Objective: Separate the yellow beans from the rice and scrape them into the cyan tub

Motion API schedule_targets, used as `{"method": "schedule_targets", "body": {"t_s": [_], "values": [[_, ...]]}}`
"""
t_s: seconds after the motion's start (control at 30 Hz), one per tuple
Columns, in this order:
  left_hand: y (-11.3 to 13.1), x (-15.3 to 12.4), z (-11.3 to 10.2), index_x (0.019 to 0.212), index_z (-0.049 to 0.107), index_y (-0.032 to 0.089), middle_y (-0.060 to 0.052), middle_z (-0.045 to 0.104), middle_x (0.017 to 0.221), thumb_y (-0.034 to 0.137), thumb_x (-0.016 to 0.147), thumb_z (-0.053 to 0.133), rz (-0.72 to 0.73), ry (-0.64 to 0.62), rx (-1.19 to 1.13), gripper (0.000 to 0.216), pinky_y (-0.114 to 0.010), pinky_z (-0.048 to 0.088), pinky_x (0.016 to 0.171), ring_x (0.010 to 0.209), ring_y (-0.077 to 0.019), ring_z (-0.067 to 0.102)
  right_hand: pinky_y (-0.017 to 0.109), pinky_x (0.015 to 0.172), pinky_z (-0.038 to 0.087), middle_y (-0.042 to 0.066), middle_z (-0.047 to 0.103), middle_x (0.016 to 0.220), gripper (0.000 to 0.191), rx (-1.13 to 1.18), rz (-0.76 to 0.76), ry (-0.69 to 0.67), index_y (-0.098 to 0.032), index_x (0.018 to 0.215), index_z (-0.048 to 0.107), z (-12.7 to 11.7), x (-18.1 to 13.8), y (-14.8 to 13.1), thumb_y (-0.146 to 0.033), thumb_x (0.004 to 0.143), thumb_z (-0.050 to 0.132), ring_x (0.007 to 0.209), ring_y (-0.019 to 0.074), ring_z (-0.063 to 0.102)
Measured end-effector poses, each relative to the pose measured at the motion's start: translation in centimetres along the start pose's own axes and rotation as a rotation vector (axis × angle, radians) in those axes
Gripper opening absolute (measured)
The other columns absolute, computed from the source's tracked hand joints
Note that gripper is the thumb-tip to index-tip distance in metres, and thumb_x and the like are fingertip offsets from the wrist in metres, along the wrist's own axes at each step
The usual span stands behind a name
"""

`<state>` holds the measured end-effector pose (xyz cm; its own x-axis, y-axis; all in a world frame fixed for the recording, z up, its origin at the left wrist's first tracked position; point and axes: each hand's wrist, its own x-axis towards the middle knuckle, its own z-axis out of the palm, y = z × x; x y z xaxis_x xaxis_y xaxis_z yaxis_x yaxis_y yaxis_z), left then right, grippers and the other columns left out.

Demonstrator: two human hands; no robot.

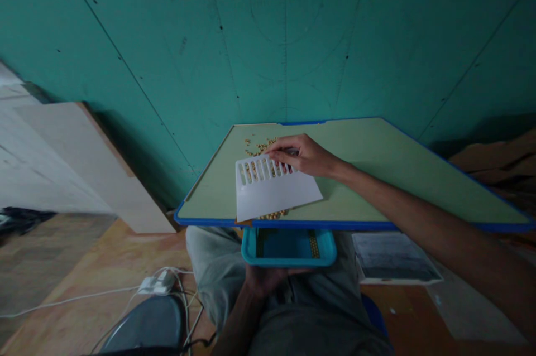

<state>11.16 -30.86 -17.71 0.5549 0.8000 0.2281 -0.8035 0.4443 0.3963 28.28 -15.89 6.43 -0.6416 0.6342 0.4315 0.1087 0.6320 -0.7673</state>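
My right hand (302, 155) is closed on the slotted top edge of a white flat plastic sheet (276, 194), held at a slant over the table. Through its slots, small gold beads (259, 148) show, and more lie scattered just beyond the sheet. Another cluster of gold beads (274, 215) sits under its lower edge, by the table's front rim. Below that rim, my left hand (263, 280) supports a turquoise plastic tray (247, 255) from underneath, its fingers mostly hidden. Rows of small gold beads appear along the tray's inner right side.
The pale green table (360, 200) has a blue edge and stands against a green wall (167, 38). A board (92, 160) leans at the left. On the floor are a power strip (157, 283) with white cables and a dark rounded seat (146, 325). A flat framed panel (396, 257) lies at lower right.
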Motion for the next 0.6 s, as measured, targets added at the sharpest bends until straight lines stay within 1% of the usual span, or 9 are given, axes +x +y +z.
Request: {"method": "schedule_targets", "body": {"t_s": [0.13,0.23,0.37,0.47,0.6], "values": [[0.13,0.09,0.51,0.155,0.044,0.023,-0.014,0.038,0.164,0.076,0.093,0.009,-0.013,-0.058,-0.02,0.088,-0.074,0.017,0.119,0.15,-0.0449,0.033,0.025,0.057,0.046,0.006,0.072,0.086,0.028,0.019,-0.005,0.001,-0.012,0.103,0.075,0.11,0.06,0.16,-0.036,0.094,0.064,0.065,0.0117,0.06],[0.17,0.14,0.6,0.153,0.046,0.024,-0.014,0.036,0.165,0.075,0.094,0.015,-0.01,-0.057,-0.026,0.084,-0.072,0.013,0.121,0.152,-0.0432,0.031,0.025,0.055,0.045,0.006,0.072,0.086,0.028,0.022,-0.022,0.021,-0.012,0.103,0.075,0.12,0.15,0.28,-0.036,0.094,0.063,0.062,0.0112,0.058],[0.18,0.23,0.5,0.154,0.045,0.025,-0.014,0.033,0.166,0.078,0.092,0.02,-0.023,-0.052,-0.023,0.085,-0.071,0.012,0.122,0.152,-0.0429,0.029,0.025,0.056,0.046,0.006,0.072,0.088,0.027,0.009,-0.04,0.049,-0.012,0.102,0.075,0.16,0.23,0.37,-0.035,0.095,0.063,0.062,0.0105,0.058],[0.11,0.18,0.41,0.154,0.044,0.024,-0.012,0.034,0.165,0.076,0.094,0.015,-0.023,-0.054,-0.025,0.085,-0.069,0.014,0.122,0.152,-0.0422,0.03,0.024,0.055,0.045,0.005,0.071,0.085,0.025,0.017,-0.035,0.046,-0.012,0.1,0.074,0.27,0.24,0.4,-0.034,0.095,0.062,0.061,0.0098,0.057],[-0.1,-0.03,0.17,0.153,0.046,0.026,-0.01,0.038,0.164,0.078,0.092,0.005,-0.02,-0.009,-0.037,0.09,-0.064,0.019,0.123,0.153,-0.0399,0.03,0.023,0.053,0.044,0.004,0.07,0.082,0.026,0.042,-0.034,0.026,-0.011,0.101,0.073,0.4,0.19,0.38,-0.034,0.094,0.063,0.059,0.0096,0.057]]}}
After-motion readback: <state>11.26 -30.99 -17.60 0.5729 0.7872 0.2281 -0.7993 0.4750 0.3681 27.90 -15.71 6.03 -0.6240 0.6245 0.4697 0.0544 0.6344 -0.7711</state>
